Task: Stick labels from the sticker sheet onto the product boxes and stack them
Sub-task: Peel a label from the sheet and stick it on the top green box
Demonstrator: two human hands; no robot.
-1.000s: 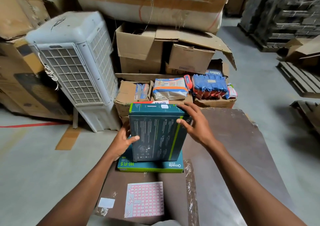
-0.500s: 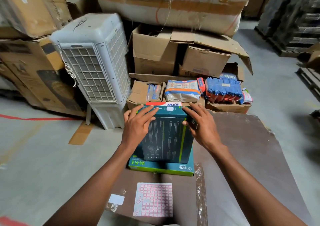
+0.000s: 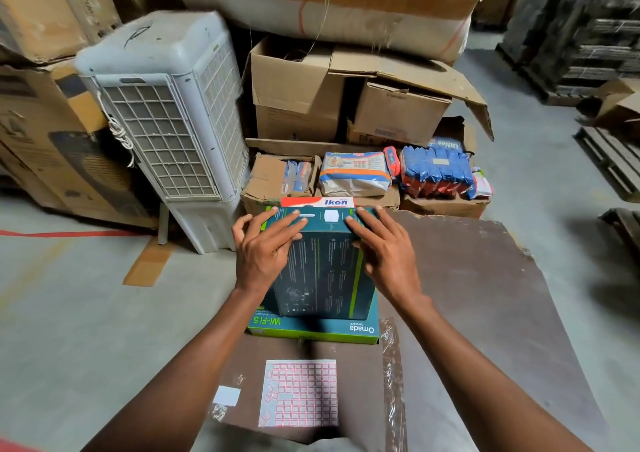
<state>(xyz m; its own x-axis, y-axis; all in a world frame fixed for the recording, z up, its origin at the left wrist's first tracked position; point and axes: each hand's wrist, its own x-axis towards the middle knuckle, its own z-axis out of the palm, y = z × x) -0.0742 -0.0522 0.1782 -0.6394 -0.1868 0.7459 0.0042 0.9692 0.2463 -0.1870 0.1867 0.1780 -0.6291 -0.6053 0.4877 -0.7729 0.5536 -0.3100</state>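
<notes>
Far left of the frame there's a white plastic air cooler [image 3: 173, 122] – just background. Centre frame, our left hand [image 3: 265, 254] lies flat on the upright dark teal cardboard product box [image 3: 322, 264], fingers straight and spread over its top edge, gripping nothing. That box stands on end, long axis vertical, on a flat teal Omada box [image 3: 311, 328]. Our right hand [image 3: 384, 254] mirrors it – open, pressing the top right corner. Both hands look equally close. The pink-gridded white sticker sheet [image 3: 299, 392] sits lower centre on the brown board [image 3: 485, 295], nearer us than the fingers.
</notes>
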